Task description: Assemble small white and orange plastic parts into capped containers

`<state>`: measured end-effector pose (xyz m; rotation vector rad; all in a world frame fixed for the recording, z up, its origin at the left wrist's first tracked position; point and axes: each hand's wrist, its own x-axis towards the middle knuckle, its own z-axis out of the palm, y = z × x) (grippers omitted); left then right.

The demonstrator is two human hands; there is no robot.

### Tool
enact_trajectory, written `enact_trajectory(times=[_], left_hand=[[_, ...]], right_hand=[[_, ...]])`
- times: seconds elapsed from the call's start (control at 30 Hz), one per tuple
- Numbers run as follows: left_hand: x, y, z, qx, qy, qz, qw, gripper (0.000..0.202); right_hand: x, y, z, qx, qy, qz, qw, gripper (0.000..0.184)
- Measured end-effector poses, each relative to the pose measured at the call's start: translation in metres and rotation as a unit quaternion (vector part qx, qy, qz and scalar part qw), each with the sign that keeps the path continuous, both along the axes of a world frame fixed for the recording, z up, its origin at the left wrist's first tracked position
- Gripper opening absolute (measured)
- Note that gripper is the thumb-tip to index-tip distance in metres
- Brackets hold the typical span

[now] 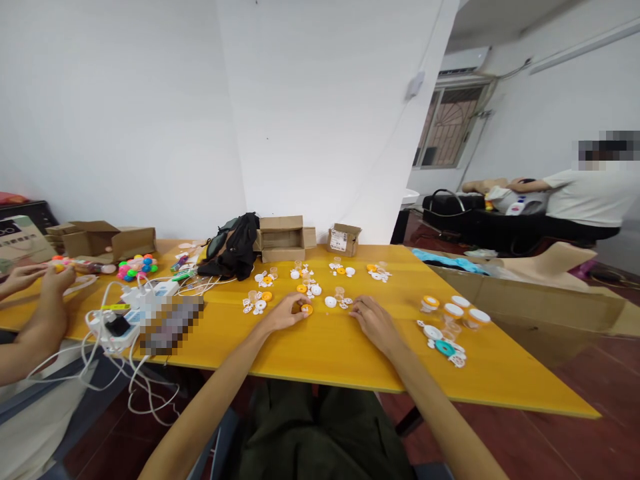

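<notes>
My left hand [286, 315] is closed on the edge of a small orange round plastic part [307, 310] at the table. My right hand [374, 323] rests on the tabletop with its fingers bent together; whatever may be in them is hidden. Close to its fingertips lie small white plastic pieces [345, 303] and a clear cup [339, 293]. A white round part [331, 302] sits between my hands. Beyond them are several similar groups of parts, one with an orange ring [302, 289] and a white round part [315, 290].
Several orange-and-white lidded cups [453, 311] stand at right, beside loose parts with a teal disc [445, 347]. A power strip [145, 300] with cables, a backpack [231, 247] and an open carton [283, 239] occupy the left and back. A co-worker's hands [55, 275] are at far left.
</notes>
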<state>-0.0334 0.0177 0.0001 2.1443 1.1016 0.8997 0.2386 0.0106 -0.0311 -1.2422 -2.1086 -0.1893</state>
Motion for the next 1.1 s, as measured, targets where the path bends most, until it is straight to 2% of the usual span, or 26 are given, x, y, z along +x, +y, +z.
enact_trajectory(times=[0.17,0.33,0.53,0.73,0.93,1.1], left_hand=[[0.0014,0.0006,-0.0001,0.010,0.003,0.008,1.000,0.017],[0.0008,0.0015,-0.0017,0.008,-0.002,0.015,1.000,0.015],[0.0000,0.0026,-0.0030,0.019,0.000,0.013,1.000,0.020],[0.0001,0.0023,-0.0015,0.024,-0.003,0.009,1.000,0.016],[-0.0012,0.0029,-0.0031,0.019,-0.011,0.012,1.000,0.016],[-0.0010,0.0032,-0.0033,0.014,-0.019,0.013,1.000,0.019]], right_hand=[[-0.0041,-0.0042,0.0021,-0.004,-0.006,0.028,1.000,0.019],[-0.0042,-0.0065,0.0014,0.024,-0.016,0.035,0.999,0.013],[-0.0013,-0.0042,-0.0011,0.053,-0.042,0.041,0.997,0.021],[-0.0043,-0.0061,0.0016,0.089,-0.053,0.046,0.994,0.024],[-0.0038,-0.0093,0.0043,0.094,-0.046,0.050,0.993,0.023],[-0.0020,-0.0079,0.0043,0.070,-0.039,0.066,0.995,0.024]])
